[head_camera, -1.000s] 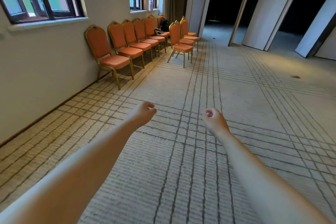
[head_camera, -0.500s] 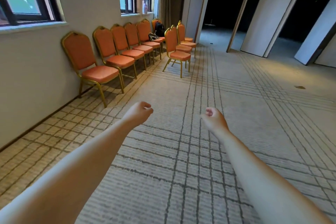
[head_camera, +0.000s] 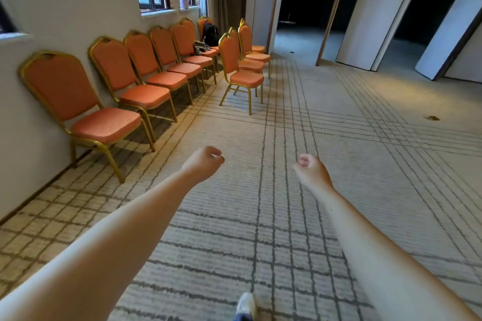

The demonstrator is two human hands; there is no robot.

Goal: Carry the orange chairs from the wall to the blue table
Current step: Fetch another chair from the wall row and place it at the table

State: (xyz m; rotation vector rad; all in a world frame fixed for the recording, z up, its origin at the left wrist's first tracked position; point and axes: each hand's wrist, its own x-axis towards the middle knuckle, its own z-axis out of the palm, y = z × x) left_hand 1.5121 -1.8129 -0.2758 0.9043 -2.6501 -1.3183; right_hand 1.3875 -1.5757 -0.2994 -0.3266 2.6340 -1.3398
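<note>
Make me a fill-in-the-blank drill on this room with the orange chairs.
The nearest orange chair stands with its back against the ___.
The left hand and the right hand hold ___.
The backpack on a far chair in the row is coloured ___.
Missing words: wall; nothing; black.

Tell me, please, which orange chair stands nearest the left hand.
The near-end chair of the wall row; all others stand farther from the left hand.
</note>
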